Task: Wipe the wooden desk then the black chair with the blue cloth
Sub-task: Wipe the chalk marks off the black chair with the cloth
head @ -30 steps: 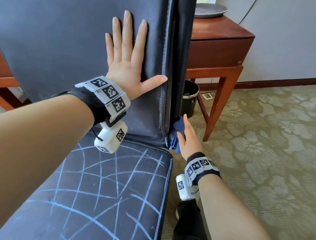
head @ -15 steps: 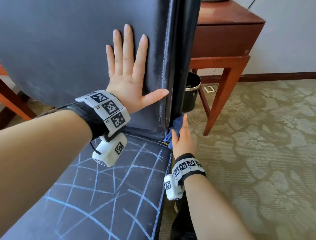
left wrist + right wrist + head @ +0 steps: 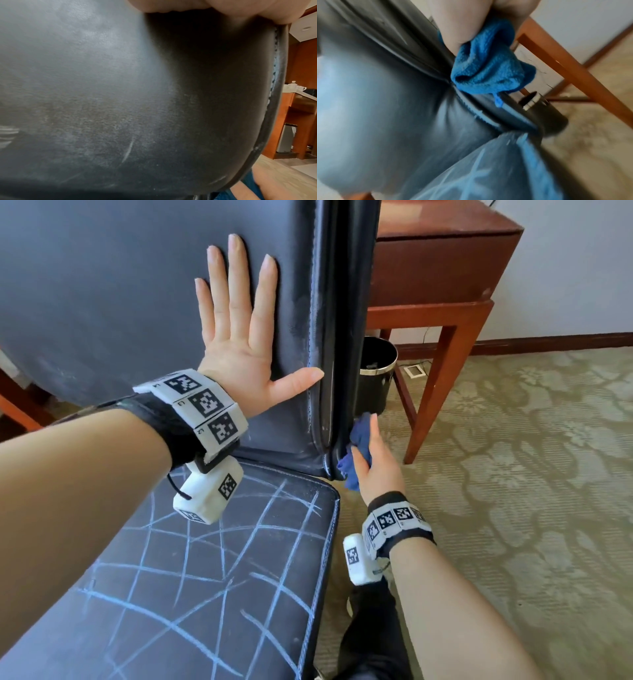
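The black chair's backrest [image 3: 102,285] stands upright before me, and its seat [image 3: 205,594] carries blue chalk lines. My left hand [image 3: 239,330] lies flat on the backrest [image 3: 102,94] with fingers spread. My right hand [image 3: 371,463] grips the bunched blue cloth [image 3: 359,436] and holds it against the backrest's right side edge, low down near the seat. The right wrist view shows the cloth [image 3: 488,65] wadded under the fingers against the chair's seam [image 3: 423,65]. The wooden desk [image 3: 442,261] stands behind the chair at the right.
A black waste bin [image 3: 373,374] with a chrome rim sits under the desk, close behind the chair. The desk leg [image 3: 431,392] stands just right of my right hand. Patterned carpet [image 3: 513,474] covers the floor at the right. My dark trouser leg [image 3: 373,638] is beside the seat.
My right hand with the cloth has slid a little up and in along the backrest's side edge. The left hand stays flat on the backrest. My view has dropped and moved closer.
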The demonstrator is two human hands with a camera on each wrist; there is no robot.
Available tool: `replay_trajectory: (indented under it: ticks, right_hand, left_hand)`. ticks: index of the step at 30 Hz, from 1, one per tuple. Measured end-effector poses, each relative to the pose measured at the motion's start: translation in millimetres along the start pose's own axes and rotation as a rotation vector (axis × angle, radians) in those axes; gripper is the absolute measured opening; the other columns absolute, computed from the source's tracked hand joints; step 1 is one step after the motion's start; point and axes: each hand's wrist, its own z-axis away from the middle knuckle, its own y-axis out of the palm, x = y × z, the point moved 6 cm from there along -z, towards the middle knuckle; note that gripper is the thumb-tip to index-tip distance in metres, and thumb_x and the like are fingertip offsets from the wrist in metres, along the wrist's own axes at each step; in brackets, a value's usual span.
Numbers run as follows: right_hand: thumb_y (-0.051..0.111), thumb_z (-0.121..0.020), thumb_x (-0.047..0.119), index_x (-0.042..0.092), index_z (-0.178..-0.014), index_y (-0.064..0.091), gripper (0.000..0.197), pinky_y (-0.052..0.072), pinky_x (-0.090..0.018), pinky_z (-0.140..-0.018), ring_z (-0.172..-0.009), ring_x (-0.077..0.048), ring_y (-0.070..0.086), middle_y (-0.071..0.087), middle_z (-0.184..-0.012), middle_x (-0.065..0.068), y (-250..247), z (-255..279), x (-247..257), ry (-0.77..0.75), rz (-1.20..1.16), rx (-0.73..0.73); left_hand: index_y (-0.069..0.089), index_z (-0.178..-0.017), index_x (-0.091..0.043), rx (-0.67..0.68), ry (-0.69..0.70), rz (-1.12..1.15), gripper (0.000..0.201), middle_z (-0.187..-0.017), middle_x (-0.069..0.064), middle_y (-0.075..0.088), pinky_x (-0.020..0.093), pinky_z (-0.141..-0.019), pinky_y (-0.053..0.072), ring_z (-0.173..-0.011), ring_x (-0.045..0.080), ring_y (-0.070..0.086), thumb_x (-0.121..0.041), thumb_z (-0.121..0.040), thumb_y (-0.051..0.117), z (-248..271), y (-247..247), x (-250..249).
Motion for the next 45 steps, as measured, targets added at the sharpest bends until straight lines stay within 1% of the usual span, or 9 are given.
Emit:
replay_trajectory:
  ticks: [5,10,14,18,22,27,32,42,45]
  right_hand:
    - [0.036,-0.101,0.027,0.017,-0.150,0.000,0.062,0.016,-0.007,-0.093,-0.135,-0.018,0.032,0.009,-0.157,0.002,27,10,16,0.086,-0.017,-0.032]
    - [0.031,-0.102,0.017,0.011,-0.150,0.008,0.054,0.005,0.011,-0.084,-0.129,0.007,0.021,0.009,-0.156,0.002,28,10,-1,-0.025,-0.188,0.043]
    - [0.046,-0.097,0.012,0.010,-0.144,0.032,0.049,0.014,0.005,-0.097,-0.136,-0.006,0.025,0.031,-0.149,-0.001,9,11,-3,-0.128,-0.233,-0.052]
    - [0.067,-0.084,0.020,0.015,-0.128,0.046,0.049,0.037,-0.021,-0.095,-0.119,-0.012,0.046,0.047,-0.131,0.000,4,6,-7,-0.043,-0.291,-0.217]
    - [0.065,-0.086,0.021,0.006,-0.120,0.052,0.039,0.037,-0.018,-0.084,-0.104,-0.013,0.047,0.049,-0.119,-0.008,7,11,0,-0.153,-0.124,-0.267]
    - [0.057,-0.082,0.034,0.014,-0.102,0.055,0.028,0.035,-0.034,-0.082,-0.097,-0.025,0.046,0.058,-0.096,-0.015,4,14,13,-0.343,0.075,-0.438]
    - [0.067,-0.081,0.013,-0.003,-0.103,0.061,0.028,0.047,-0.034,-0.070,-0.087,-0.039,0.056,0.052,-0.102,-0.025,16,5,5,-0.356,0.111,-0.317]
    - [0.056,-0.089,0.011,-0.002,-0.118,0.055,0.031,0.033,-0.010,-0.085,-0.103,0.002,0.039,0.047,-0.122,-0.017,8,12,14,-0.356,-0.097,-0.300]
    - [0.049,-0.090,0.030,0.005,-0.108,0.063,0.034,0.042,-0.023,-0.063,-0.083,-0.020,0.058,0.054,-0.109,-0.013,8,16,15,-0.369,0.022,-0.325]
  left_hand:
    - [0.013,-0.141,0.014,-0.001,-0.015,0.005,0.104,-0.140,0.050,0.006,0.057,-0.105,-0.007,-0.127,0.067,0.002,-0.070,-0.086,0.042,0,1,2]
    - [0.013,-0.140,0.017,0.010,-0.012,0.014,0.105,-0.139,0.051,0.005,0.051,-0.105,-0.012,-0.127,0.068,0.001,-0.068,-0.086,0.044,-1,1,4]
    - [0.014,-0.140,0.016,-0.001,-0.009,0.015,0.104,-0.139,0.050,0.005,0.052,-0.106,-0.012,-0.127,0.067,0.001,-0.069,-0.086,0.043,1,0,2]
    - [0.015,-0.141,0.015,0.003,-0.031,0.032,0.106,-0.140,0.049,0.007,0.064,-0.106,-0.002,-0.128,0.067,0.002,-0.072,-0.085,0.039,1,-1,1]
    - [0.014,-0.141,0.013,0.004,-0.022,0.022,0.105,-0.141,0.048,0.006,0.057,-0.106,-0.007,-0.129,0.066,0.002,-0.071,-0.085,0.040,1,-1,1]
    - [0.015,-0.141,0.014,-0.015,-0.006,0.018,0.103,-0.140,0.049,0.007,0.060,-0.106,-0.005,-0.128,0.067,0.003,-0.069,-0.086,0.043,0,0,1]
    - [0.016,-0.141,0.016,-0.012,-0.014,0.028,0.105,-0.140,0.048,0.008,0.062,-0.106,-0.004,-0.128,0.068,0.003,-0.068,-0.085,0.044,0,1,3]
    - [0.016,-0.140,0.017,-0.008,-0.023,0.015,0.104,-0.141,0.048,0.010,0.067,-0.105,-0.001,-0.128,0.067,0.004,-0.067,-0.085,0.045,2,0,2]
    - [0.017,-0.140,0.016,-0.006,-0.016,0.013,0.104,-0.141,0.048,0.010,0.066,-0.105,-0.001,-0.128,0.067,0.004,-0.066,-0.085,0.046,2,-1,1]
